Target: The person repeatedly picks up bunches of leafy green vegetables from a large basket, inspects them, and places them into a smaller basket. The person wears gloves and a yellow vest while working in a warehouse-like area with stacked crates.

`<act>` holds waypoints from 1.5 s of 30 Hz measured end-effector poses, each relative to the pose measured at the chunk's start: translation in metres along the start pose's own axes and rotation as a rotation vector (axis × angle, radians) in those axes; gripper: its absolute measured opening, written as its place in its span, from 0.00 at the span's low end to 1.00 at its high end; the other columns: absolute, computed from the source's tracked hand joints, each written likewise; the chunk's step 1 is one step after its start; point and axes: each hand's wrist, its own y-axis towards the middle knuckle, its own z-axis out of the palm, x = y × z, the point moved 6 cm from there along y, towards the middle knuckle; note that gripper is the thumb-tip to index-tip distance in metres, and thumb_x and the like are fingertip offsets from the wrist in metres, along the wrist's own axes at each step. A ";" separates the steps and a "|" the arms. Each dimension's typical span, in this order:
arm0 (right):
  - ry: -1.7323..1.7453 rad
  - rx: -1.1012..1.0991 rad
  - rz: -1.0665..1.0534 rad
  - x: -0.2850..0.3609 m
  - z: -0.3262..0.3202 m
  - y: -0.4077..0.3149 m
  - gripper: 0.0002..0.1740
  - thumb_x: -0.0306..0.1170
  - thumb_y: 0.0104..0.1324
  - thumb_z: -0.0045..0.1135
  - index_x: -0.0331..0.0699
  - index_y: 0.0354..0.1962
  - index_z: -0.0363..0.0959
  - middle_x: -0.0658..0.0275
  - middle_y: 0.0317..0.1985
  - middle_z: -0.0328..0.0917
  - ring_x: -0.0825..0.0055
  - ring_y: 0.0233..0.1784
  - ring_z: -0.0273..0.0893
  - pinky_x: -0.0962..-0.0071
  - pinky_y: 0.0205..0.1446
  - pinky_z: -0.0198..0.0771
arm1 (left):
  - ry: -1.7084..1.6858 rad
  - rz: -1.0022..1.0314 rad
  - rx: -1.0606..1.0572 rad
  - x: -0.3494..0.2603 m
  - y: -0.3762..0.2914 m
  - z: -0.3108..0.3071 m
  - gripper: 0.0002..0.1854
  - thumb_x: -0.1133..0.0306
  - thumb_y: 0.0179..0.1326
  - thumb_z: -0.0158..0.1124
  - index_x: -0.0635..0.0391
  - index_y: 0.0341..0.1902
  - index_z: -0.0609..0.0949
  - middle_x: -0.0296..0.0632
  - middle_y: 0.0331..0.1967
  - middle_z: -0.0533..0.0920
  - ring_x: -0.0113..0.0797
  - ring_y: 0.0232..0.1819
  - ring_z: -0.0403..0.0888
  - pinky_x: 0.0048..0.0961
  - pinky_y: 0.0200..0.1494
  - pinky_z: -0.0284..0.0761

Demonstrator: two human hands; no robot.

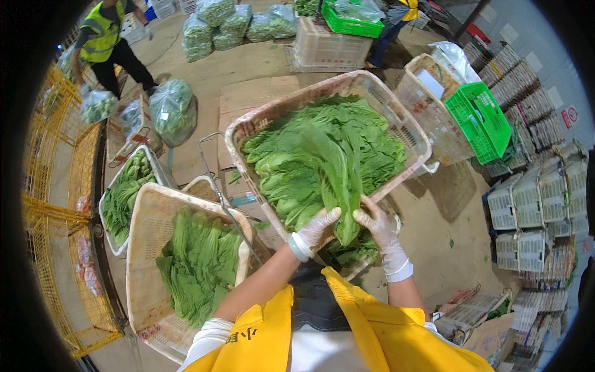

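Note:
A long head of leafy mustard greens point(346, 186) is held by its pale stem end between my left hand point(318, 230) and my right hand point(377, 223), both in thin clear gloves. Its leaves reach away from me over a large crate point(288, 100) heaped with similar greens point(283, 172). To the left, a tilted whitish crate point(148, 279) holds more greens point(204, 265). Loose leaves point(353, 253) lie low in a container under my hands, partly hidden by them.
Bagged vegetables point(173, 111) and a white crate of greens point(104, 204) stand at left, near a yellow wire cage point(51, 218). A person in a high-visibility vest point(100, 37) holds a bag there. Right are a green crate point(479, 123) and stacked crates point(530, 209). A metal hook point(209, 172) sticks up between crates.

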 end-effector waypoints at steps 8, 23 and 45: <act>-0.249 0.106 0.087 0.003 0.041 0.003 0.29 0.42 0.53 0.70 0.32 0.45 0.71 0.65 0.36 0.76 0.83 0.30 0.72 0.80 0.38 0.70 | -0.067 0.231 -0.065 -0.015 -0.028 -0.017 0.34 0.58 0.60 0.64 0.56 0.66 0.64 0.43 0.61 0.70 0.44 0.64 0.66 0.50 0.66 0.60; -0.073 0.287 0.350 -0.024 0.068 0.012 0.28 0.45 0.58 0.66 0.32 0.46 0.68 0.73 0.20 0.67 0.85 0.20 0.66 0.81 0.23 0.63 | -0.481 0.259 -0.331 -0.009 -0.061 -0.059 0.31 0.61 0.60 0.56 0.60 0.66 0.63 0.51 0.66 0.65 0.48 0.67 0.62 0.50 0.70 0.52; 0.012 0.385 0.195 0.031 0.127 0.011 0.34 0.47 0.66 0.50 0.28 0.59 0.60 0.61 0.36 0.75 0.82 0.23 0.72 0.84 0.20 0.69 | 1.777 0.769 -0.946 -0.093 -0.205 0.019 0.38 0.52 0.48 0.68 0.44 0.65 0.68 0.46 0.61 0.71 0.51 0.65 0.64 0.46 0.67 0.57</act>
